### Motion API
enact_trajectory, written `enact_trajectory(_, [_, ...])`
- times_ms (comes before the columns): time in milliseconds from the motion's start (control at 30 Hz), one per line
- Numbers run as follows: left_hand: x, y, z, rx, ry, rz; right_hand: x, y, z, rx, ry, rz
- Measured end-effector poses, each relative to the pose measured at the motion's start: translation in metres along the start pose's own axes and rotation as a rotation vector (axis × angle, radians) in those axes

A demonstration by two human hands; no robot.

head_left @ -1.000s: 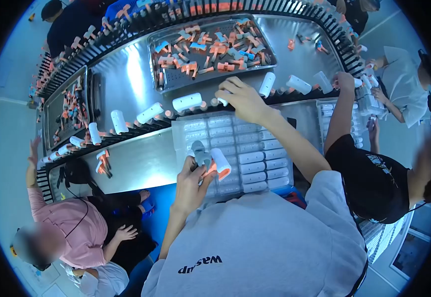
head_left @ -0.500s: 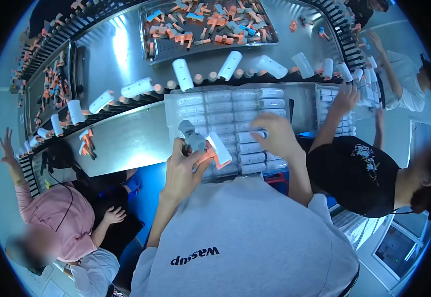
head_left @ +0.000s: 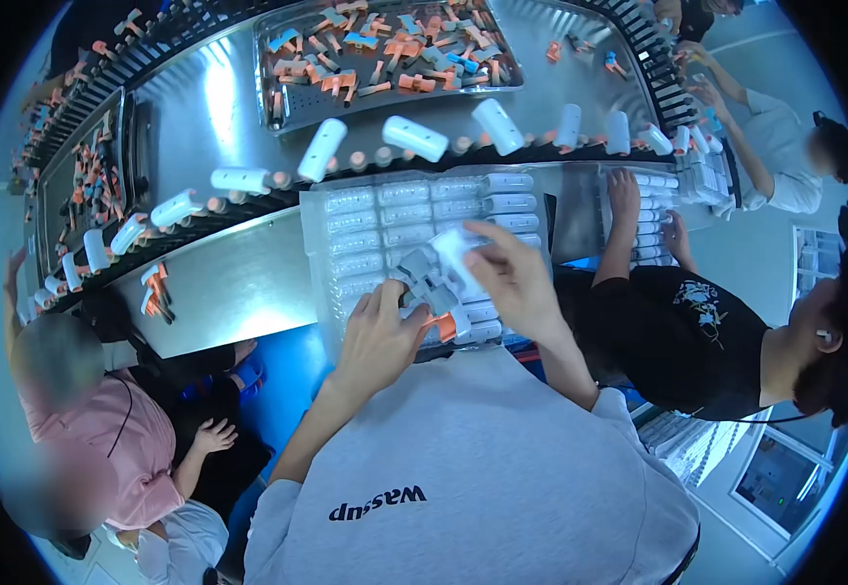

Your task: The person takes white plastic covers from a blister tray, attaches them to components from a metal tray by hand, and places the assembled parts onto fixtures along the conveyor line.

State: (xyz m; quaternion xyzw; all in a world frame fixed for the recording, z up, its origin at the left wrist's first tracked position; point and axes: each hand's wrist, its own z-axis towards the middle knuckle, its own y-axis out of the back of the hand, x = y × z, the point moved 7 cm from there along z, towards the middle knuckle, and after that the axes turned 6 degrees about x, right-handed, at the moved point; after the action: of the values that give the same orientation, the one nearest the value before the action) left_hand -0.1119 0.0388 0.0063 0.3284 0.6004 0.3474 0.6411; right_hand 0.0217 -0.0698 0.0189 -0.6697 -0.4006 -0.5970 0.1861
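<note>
My left hand (head_left: 382, 336) is closed around a grey fixture (head_left: 430, 283) and an orange fixture (head_left: 442, 326), holding them over the clear plastic tray (head_left: 315, 258). My right hand (head_left: 520, 278) pinches a white curved shell (head_left: 455, 252), slightly blurred, close above the grey fixture. Whether shell and fixture touch, I cannot tell. Beneath both hands, the tray's compartments hold rows of white shells (head_left: 509, 204) in its right column; the left columns show only clear plastic from here.
A curved conveyor carries white shells (head_left: 414, 138) on pegs behind the tray. Beyond it stands a metal tray (head_left: 297, 115) of orange, grey and blue fixtures. More orange fixtures (head_left: 158, 292) lie on the left steel table (head_left: 229, 283). Co-workers sit on both sides, one handling another shell tray (head_left: 653, 219).
My right hand has moved left and now holds a white shell beside the grey fixture. My left hand has turned the fixtures and shifted slightly right. Conveyor shells have moved along.
</note>
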Motion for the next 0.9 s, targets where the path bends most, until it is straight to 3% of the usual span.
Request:
enact_trajectory(100, [-0.001, -0.011, 0.001, 0.000, -0.013, 0.061, -0.007, -0.029, 0.003, 0.074, 0.002, 0.030])
enact_trajectory(200, [0.001, -0.019, 0.007, 0.052, 0.018, 0.091, 0.011, -0.037, 0.003, 0.005, 0.063, -0.229])
enact_trajectory(267, [0.004, -0.018, 0.006, 0.084, 0.038, 0.083, 0.007, -0.044, 0.002, -0.028, 0.045, -0.224])
enact_trajectory(400, [0.008, -0.016, 0.001, 0.127, 0.033, 0.128, 0.015, -0.053, -0.006, -0.101, 0.287, -0.434])
enact_trajectory(533, [0.024, -0.010, 0.002, 0.076, 0.041, 0.092, 0.011, -0.054, 0.001, 0.052, 0.218, -0.329])
enact_trajectory(633, [0.058, 0.025, -0.015, -0.236, 0.252, 0.018, -0.004, -0.045, 0.001, -0.021, 0.256, 0.494])
enact_trajectory(667, [0.065, 0.042, -0.026, -0.415, 0.315, 0.084, -0.007, -0.032, -0.001, -0.094, 0.243, 0.443])
enact_trajectory(733, [0.114, 0.036, -0.073, -0.710, 0.611, -0.195, -0.021, 0.001, 0.000, -0.205, 0.262, 0.196])
enact_trajectory(767, [0.137, 0.029, -0.096, -0.752, 0.735, -0.167, -0.039, 0.018, -0.003, -0.275, 0.270, 0.073])
enact_trajectory(800, [0.157, 0.019, -0.111, -0.785, 0.811, -0.189, -0.057, 0.032, -0.005, -0.322, 0.223, 0.214])
enact_trajectory(900, [0.242, -0.029, -0.156, -0.666, 1.000, -0.038, -0.114, 0.056, -0.005, -0.347, 0.030, 0.181])
